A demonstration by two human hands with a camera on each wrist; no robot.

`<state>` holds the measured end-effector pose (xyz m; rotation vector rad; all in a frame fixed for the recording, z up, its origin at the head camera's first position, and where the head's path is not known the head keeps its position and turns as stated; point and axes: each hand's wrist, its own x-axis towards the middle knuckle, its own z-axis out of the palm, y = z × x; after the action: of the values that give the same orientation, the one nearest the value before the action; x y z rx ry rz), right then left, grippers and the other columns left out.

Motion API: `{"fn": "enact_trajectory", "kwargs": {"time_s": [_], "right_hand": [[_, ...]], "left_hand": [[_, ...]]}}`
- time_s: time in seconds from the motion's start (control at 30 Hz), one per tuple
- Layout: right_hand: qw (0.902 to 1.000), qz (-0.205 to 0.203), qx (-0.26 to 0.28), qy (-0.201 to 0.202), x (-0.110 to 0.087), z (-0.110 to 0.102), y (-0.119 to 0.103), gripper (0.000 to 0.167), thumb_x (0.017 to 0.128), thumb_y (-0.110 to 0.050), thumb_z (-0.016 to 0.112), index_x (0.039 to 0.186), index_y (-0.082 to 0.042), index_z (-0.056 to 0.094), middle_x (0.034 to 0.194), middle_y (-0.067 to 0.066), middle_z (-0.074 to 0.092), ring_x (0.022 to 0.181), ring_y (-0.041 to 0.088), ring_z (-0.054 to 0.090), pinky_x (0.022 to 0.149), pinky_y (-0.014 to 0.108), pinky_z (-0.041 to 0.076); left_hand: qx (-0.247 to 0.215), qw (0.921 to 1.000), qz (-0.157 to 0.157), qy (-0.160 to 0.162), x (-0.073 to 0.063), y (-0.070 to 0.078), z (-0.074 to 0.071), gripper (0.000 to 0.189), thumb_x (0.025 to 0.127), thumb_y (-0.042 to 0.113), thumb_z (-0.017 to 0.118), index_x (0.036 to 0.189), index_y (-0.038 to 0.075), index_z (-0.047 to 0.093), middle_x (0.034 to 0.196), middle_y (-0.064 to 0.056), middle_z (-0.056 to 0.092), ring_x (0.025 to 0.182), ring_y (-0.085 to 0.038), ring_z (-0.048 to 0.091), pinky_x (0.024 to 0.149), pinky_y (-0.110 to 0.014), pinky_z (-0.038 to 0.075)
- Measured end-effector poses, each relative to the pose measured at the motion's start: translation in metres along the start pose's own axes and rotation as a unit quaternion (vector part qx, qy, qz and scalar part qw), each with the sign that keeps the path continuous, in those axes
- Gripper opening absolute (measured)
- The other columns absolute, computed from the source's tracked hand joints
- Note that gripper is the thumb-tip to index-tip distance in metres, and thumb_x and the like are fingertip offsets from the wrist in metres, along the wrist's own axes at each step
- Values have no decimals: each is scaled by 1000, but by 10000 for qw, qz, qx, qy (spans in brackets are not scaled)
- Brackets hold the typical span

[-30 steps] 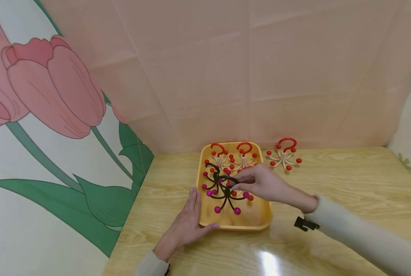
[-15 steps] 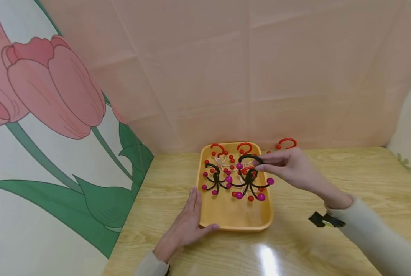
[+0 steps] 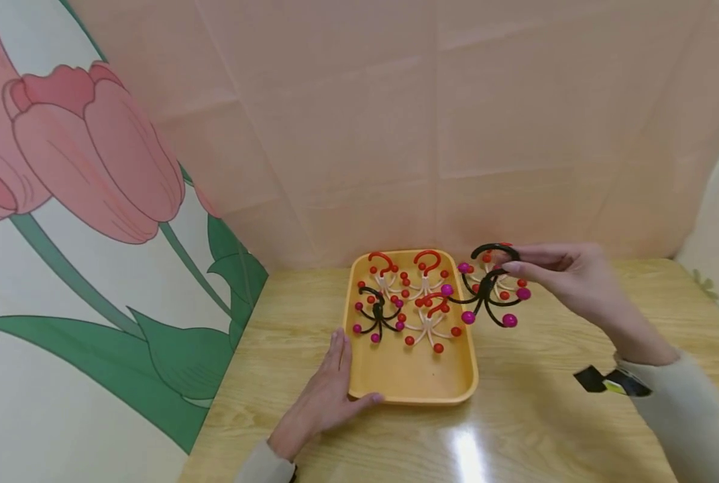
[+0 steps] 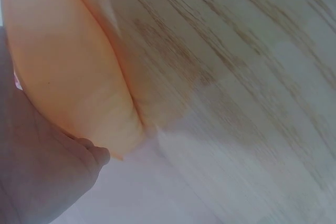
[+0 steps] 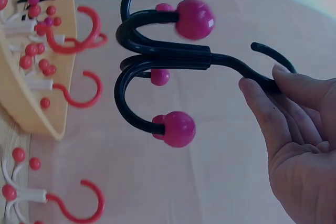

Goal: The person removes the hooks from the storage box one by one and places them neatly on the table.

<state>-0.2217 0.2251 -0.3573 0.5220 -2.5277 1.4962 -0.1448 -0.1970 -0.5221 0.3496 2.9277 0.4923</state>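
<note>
My right hand point(image 3: 565, 275) pinches the curved top of a black multi-arm hanger with magenta balls point(image 3: 485, 290) between thumb and fingers, holding it up right of the yellow tray point(image 3: 414, 392). In the right wrist view its arms point(image 5: 126, 40) curl back from a central stem. My left hand point(image 3: 329, 382) rests along the tray's left side, fingers straight and thumb at the front rim. Inside the tray stand another black hanger point(image 3: 378, 310) and several white hangers with red hooks and red balls point(image 3: 427, 323).
One white and red hanger point(image 5: 31, 195) stands on the wooden table point(image 3: 552, 416) right of the tray, partly behind the held hanger in the head view. A pink cloth backdrop point(image 3: 396, 134) rises behind, and a tulip-painted wall point(image 3: 106, 161) stands to the left.
My right hand has lifted the black hanger from over the tray's front part and carried it right, past the tray's right rim. My left hand has stayed on the tray.
</note>
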Motion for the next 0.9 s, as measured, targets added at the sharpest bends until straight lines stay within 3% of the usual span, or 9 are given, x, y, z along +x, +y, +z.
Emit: {"fn": "enact_trajectory", "kwargs": {"time_s": [0.2, 0.4, 0.63, 0.9], "right_hand": [[9987, 321, 106, 387, -4, -17, 22, 36, 97, -19, 78, 128, -2, 74, 101, -26, 80, 89, -4, 77, 78, 7, 56], [9961, 454, 532, 542, -7, -36, 42, 38, 100, -14, 73, 134, 2, 70, 107, -20, 81, 93, -1, 78, 79, 10, 59], [9925, 851, 383, 793, -12, -58, 68, 44, 100, -25, 73, 138, -2, 68, 106, -24, 80, 92, -9, 75, 76, 7, 56], [9867, 1013, 598, 1122, -10, -70, 104, 47, 100, -22, 73, 140, 0, 65, 100, -25, 79, 90, -11, 74, 72, 7, 57]], "left_hand": [[1, 10000, 72, 20, -1, 0, 0, 126, 89, 88, 49, 169, 6, -3, 176, -10, -21, 166, -28, -10, 134, -49, 19], [-18, 10000, -7, -1, -1, 1, -1, 127, 87, 90, 48, 169, 7, -2, 176, -10, -21, 166, -27, -10, 134, -49, 21], [-84, 9999, -94, -26, -1, 3, 0, 127, 87, 90, 50, 169, 8, -2, 176, -7, -23, 166, -27, -10, 133, -50, 22], [14, 10000, -82, 44, -1, 2, 2, 128, 86, 91, 49, 169, 7, 0, 177, -12, -17, 166, -27, -8, 133, -49, 23]]}}
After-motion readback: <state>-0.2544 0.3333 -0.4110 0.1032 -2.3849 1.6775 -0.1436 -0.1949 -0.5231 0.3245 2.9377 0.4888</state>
